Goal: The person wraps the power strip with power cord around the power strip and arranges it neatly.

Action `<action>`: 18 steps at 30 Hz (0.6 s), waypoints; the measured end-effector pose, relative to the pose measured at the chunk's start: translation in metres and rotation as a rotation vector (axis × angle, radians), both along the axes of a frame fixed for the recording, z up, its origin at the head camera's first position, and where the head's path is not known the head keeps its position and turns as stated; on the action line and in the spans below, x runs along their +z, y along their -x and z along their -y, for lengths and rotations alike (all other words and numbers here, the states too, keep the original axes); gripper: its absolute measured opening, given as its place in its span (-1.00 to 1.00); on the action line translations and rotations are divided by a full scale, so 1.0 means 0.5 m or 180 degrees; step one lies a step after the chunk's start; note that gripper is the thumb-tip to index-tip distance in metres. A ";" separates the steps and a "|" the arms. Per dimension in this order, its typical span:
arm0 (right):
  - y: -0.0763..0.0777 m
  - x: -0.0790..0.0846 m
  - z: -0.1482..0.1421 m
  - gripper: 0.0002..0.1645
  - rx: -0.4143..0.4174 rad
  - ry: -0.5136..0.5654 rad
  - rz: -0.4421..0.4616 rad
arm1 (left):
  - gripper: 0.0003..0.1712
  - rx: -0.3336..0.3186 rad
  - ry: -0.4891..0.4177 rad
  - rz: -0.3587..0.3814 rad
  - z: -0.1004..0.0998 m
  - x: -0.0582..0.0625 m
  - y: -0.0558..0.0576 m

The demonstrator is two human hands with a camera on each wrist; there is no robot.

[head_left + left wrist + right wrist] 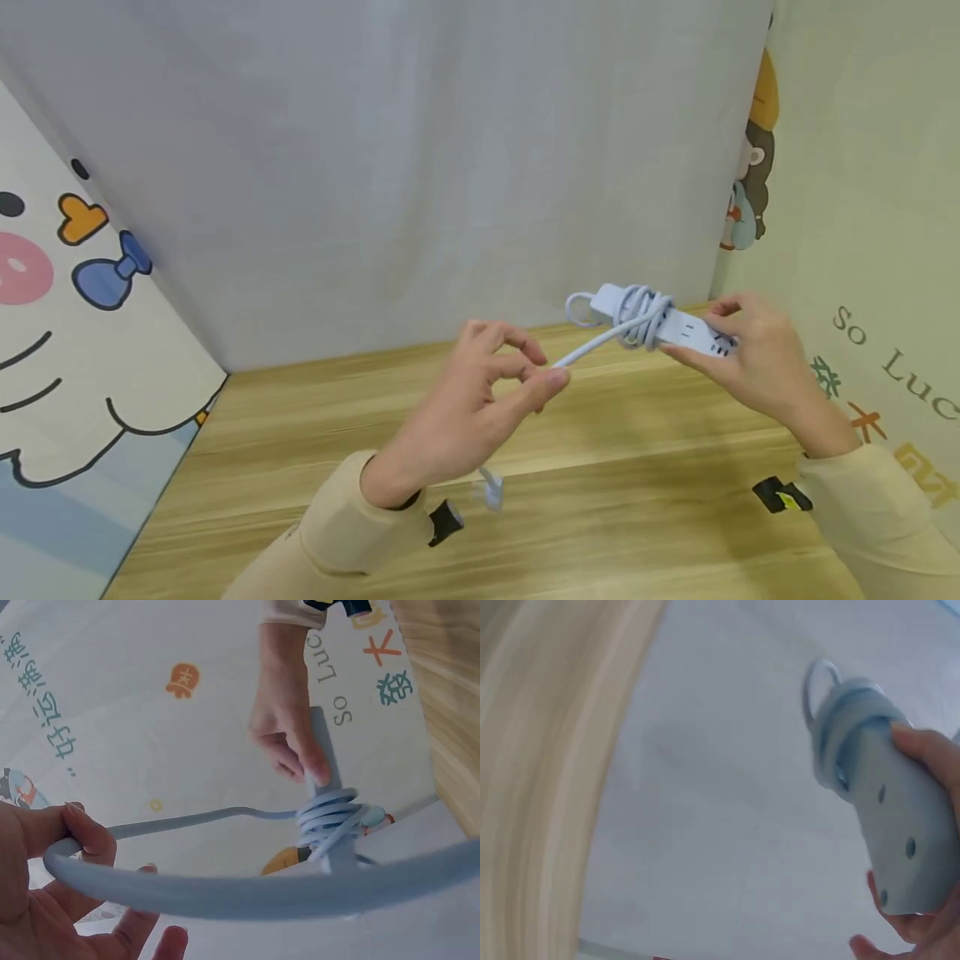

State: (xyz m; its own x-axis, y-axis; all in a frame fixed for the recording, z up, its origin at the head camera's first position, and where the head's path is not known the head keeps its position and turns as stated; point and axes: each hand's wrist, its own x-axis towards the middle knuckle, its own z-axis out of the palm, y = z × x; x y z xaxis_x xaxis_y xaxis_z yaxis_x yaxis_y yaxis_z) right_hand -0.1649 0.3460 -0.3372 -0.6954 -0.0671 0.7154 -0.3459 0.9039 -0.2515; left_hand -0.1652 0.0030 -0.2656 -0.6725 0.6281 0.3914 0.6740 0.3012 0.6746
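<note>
A white power strip (686, 332) is held up above the table by my right hand (765, 367), thumb and fingers gripping its right end. Several turns of its white cord (641, 317) are wound around the strip's other half, and a small loop sticks out at the far end. From the windings the cord runs taut to my left hand (465, 400), which pinches it between thumb and fingers. Below that hand the loose end hangs with a blurred plug (492, 492). In the left wrist view, the cord bends around my left fingers (94, 840).
A wood-grain table (600, 492) lies beneath both hands. Behind it hangs a pale grey curtain (450, 167). Panels with cartoon prints stand at the left (67, 333) and right (862, 208). Dark wrist devices (446, 523) sit at both cuffs.
</note>
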 end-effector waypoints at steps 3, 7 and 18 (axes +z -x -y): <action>-0.007 0.026 -0.004 -0.48 -0.0100 0.0607 -0.0419 | -0.58 -0.0215 -0.0038 0.0155 0.031 -0.027 -0.029; -0.019 0.057 -0.006 -0.44 -0.0243 0.1370 -0.0657 | -0.55 -0.0609 -0.0160 0.0357 0.071 -0.073 -0.035; -0.049 0.073 0.010 -0.71 0.1214 0.3452 -0.0257 | -0.56 -0.1040 0.0179 0.1466 0.125 -0.165 0.084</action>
